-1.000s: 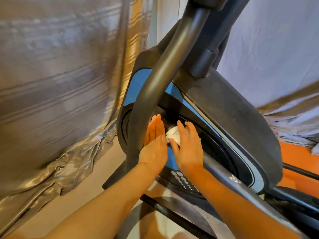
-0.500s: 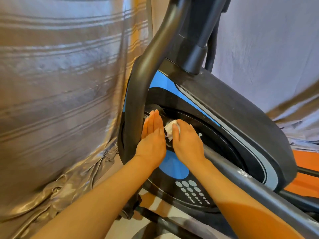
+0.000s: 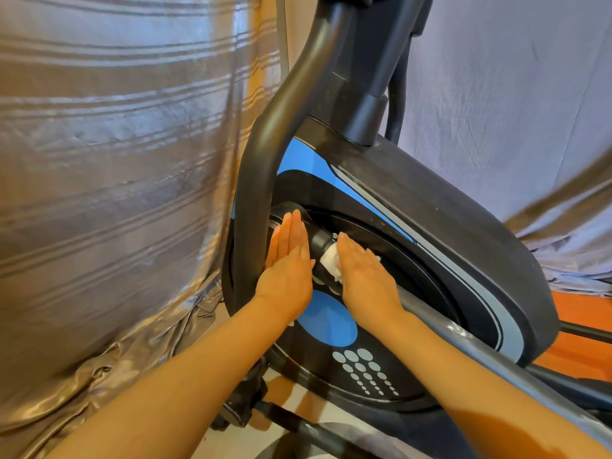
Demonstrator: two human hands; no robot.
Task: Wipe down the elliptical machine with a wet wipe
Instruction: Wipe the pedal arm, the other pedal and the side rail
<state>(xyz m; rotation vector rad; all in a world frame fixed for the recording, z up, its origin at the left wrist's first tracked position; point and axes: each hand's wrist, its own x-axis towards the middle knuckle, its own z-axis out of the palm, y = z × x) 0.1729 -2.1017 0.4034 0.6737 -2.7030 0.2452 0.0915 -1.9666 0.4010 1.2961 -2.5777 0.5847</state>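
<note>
- On the far left, a shiny grey curtain (image 3: 109,193) with pale stripes, hanging down and bunched in folds on the floor.
- Just right of it, the curved dark swing arm (image 3: 265,144) of the elliptical machine (image 3: 463,246), running from the top of the view down along the left side of the housing.
- Left hand (image 3: 287,260) laid flat, fingers straight and close together, pointing up; pressed on the black round hub, with its outer edge touching or just beside the swing arm. Nothing held in this hand.
- Between the two hands, a short black crank cylinder (image 3: 319,241), tilted, apart from the left palm by a narrow gap.
- Wet wipe (image 3: 331,261), white and crumpled into a small wad, sitting against the lower end of the crank cylinder, at the thumb side of the right hand.
- Right hand (image 3: 362,276) also spread with straight fingers, palm down on the black flywheel disc; thumb side pressed on the wet wipe. Thumb itself hidden, so cannot tell if it pinches the wipe.
- Below both hands, a blue circle (image 3: 328,321) on the disc, and lower right of it a group of pale grey dots (image 3: 364,369).
- Under the right forearm, a grey bar (image 3: 496,356) going diagonally to the lower right.
- Right of the disc, the black housing with blue and grey stripes.
- Behind, on the right, a pale blue-grey sheet (image 3: 513,94); under it a strip of orange floor (image 3: 576,326).
</note>
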